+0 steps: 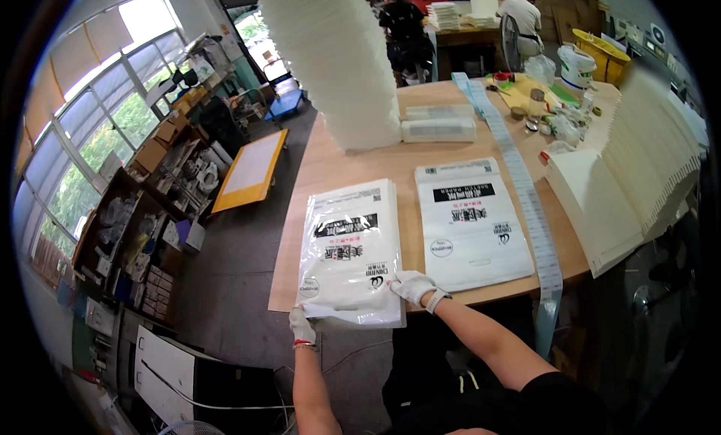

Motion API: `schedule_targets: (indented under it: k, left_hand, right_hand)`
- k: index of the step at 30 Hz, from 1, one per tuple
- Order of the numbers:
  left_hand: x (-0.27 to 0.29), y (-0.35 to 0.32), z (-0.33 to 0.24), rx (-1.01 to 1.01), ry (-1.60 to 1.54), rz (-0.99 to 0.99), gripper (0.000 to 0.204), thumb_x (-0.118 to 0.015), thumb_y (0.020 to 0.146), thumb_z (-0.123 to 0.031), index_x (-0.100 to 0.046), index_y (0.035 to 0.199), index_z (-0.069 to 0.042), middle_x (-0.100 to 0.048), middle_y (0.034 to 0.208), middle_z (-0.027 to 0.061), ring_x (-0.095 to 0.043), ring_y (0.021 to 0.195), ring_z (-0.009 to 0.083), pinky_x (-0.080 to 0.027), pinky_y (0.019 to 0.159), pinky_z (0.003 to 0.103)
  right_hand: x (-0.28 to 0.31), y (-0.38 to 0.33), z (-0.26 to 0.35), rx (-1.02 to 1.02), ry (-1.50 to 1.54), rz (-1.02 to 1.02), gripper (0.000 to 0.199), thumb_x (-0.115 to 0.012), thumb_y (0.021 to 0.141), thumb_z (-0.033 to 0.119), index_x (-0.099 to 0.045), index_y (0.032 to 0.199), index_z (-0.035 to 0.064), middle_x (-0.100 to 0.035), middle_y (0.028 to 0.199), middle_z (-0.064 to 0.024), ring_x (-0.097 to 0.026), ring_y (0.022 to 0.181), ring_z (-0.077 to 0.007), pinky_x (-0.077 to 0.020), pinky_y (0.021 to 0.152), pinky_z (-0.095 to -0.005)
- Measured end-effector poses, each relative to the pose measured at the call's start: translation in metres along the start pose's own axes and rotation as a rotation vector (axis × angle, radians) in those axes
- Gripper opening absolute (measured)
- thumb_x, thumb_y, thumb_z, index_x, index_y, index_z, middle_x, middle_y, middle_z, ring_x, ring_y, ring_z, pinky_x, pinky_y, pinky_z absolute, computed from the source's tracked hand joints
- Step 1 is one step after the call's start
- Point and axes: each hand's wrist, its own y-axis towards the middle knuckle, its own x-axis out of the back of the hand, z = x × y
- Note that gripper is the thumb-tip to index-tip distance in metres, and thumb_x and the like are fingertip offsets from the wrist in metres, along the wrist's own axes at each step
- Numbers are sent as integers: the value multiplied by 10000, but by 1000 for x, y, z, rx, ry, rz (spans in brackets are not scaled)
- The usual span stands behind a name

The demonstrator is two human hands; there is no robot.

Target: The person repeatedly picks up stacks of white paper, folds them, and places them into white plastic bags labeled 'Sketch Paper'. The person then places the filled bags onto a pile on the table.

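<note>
Gloved left hand (302,326) pinches the lower left corner of a glossy white plastic bag (349,255) lying at the near edge of the wooden table (342,161); gloved right hand (409,286) presses flat on its lower right, fingers closed. Judged light, limp and slippery; corners give best purchase. Black rectangular label bands cross it. Rightward, a second matching bag (469,225), then a pale label strip (526,202)
</note>
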Motion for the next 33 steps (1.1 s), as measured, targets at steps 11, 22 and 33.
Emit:
schedule_targets:
  k: [11, 22, 33]
  left_hand:
    - [55, -85, 82, -34, 201, -244, 319, -460, 806, -269, -513, 1007, -27, -577, 878, 85, -565, 737, 204, -475, 674, 299]
    - [-137, -250, 119, -159, 829, 777, 77, -532, 794, -28, -552, 866, -10, -532, 678, 59, -530, 607, 152, -446, 535, 278]
    - [-376, -385, 159, 1233, -243, 1281, 495, -524, 856, -422, -428, 1162, -45, -502, 1135, 136, -504, 1042, 255, -433, 875, 401]
  right_hand:
    - [139, -160, -172, -207, -61, -352, 252, -485, 826, 289, -619, 914, 95, -621, 877, -159, -595, 823, -307, -469, 710, -380]
    - [262, -292, -366, -403, -524, -722, 467, -531, 764, 244, -491, 1201, 84, -544, 1116, -145, -517, 1000, -311, -436, 794, -403]
    - [219, -312, -204, 237, -730, -702, 86, -572, 715, 219, -562, 700, 135, -553, 674, -48, -548, 647, -221, -453, 574, -362]
